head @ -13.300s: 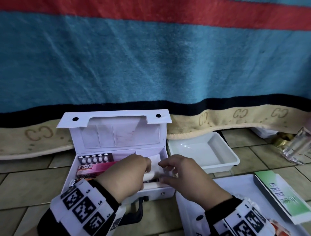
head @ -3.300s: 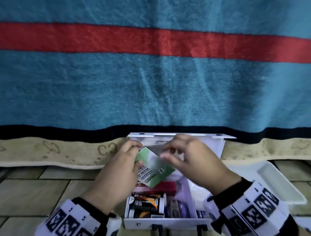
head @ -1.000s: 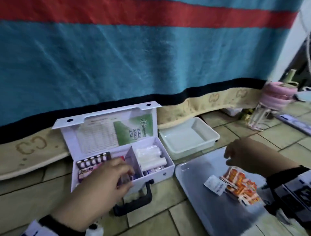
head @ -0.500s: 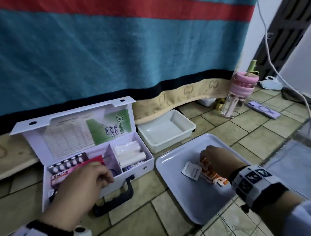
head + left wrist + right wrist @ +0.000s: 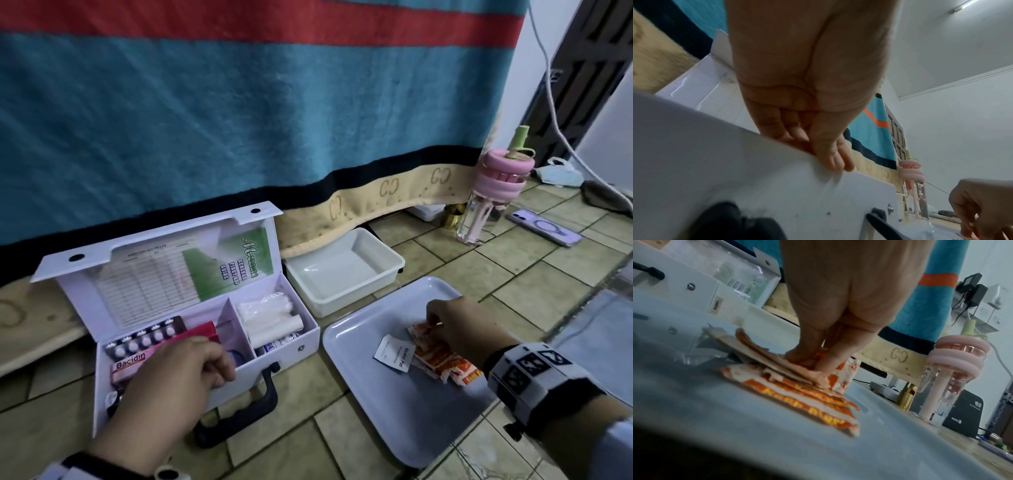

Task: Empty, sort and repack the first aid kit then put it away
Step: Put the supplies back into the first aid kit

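Note:
The white first aid kit (image 5: 294, 353) stands open on the floor at the left, with a green guide (image 5: 236, 267) in its lid. Inside lie a blister pack (image 5: 147, 337), a pink Bacidin box (image 5: 133, 363) and white gauze rolls (image 5: 270, 315). My left hand (image 5: 219, 366) grips the kit's front wall (image 5: 735, 178), fingers hooked over its rim. On the grey tray (image 5: 394, 411) my right hand (image 5: 433, 320) pinches the top of a pile of orange sachets (image 5: 797, 386). A white alcohol pad (image 5: 394, 353) lies beside them.
An empty white tub (image 5: 342, 274) sits behind the tray, against the striped blanket (image 5: 239, 120). A pink-capped bottle (image 5: 496, 192) and a phone (image 5: 544, 231) are on the tiles at the far right.
The guide that both hands held is now in the lid. My right hand has gone over to the tray and taken hold of the orange sachets. My left hand stays on the kit's front.

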### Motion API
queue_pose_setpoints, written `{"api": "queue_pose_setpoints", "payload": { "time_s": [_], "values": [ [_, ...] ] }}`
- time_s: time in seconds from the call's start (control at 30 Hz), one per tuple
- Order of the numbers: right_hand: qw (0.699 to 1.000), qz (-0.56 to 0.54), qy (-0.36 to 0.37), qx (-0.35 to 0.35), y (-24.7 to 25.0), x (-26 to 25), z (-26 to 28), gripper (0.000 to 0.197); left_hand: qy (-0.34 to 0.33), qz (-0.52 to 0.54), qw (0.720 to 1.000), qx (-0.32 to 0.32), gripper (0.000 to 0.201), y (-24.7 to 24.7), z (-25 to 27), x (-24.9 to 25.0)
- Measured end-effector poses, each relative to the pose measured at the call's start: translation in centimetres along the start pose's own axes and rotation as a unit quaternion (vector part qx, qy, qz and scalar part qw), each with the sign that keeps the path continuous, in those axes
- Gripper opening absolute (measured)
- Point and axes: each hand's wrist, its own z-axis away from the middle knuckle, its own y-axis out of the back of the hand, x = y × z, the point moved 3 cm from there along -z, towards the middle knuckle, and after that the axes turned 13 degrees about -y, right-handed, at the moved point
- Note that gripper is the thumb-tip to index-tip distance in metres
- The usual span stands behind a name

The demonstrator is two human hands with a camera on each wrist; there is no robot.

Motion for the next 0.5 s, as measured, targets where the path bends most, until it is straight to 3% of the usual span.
{"api": "queue_pose_setpoints", "payload": {
  "time_s": [0.1, 0.2, 0.3, 0.43, 0.5],
  "values": [
    [1.0, -0.009, 0.025, 0.016, 0.7, -0.2, 0.2, 0.007, 0.008, -0.001, 1.0, -0.008, 0.037, 0.0, 0.0, -0.1],
    [0.997, -0.054, 0.047, 0.034, 2.4, -0.5, 0.3, 0.022, 0.02, -0.003, 1.0, -0.011, 0.029, 0.0, 0.0, 0.0],
    [0.99, -0.122, 0.055, 0.048, 5.1, -1.7, 0.8, 0.024, 0.021, -0.005, 1.0, 0.006, 0.024, 0.3, 0.2, 0.5],
    [0.956, -0.251, 0.105, 0.106, 8.8, -5.3, 1.9, 0.014, 0.026, 0.01, 1.0, 0.014, 0.027, 0.5, 1.7, -0.3],
    [0.917, -0.365, 0.144, 0.075, 10.2, -8.2, 2.1, 0.007, 0.044, 0.009, 0.999, 0.013, 0.032, 0.8, 2.7, -1.7]
  ]
}}
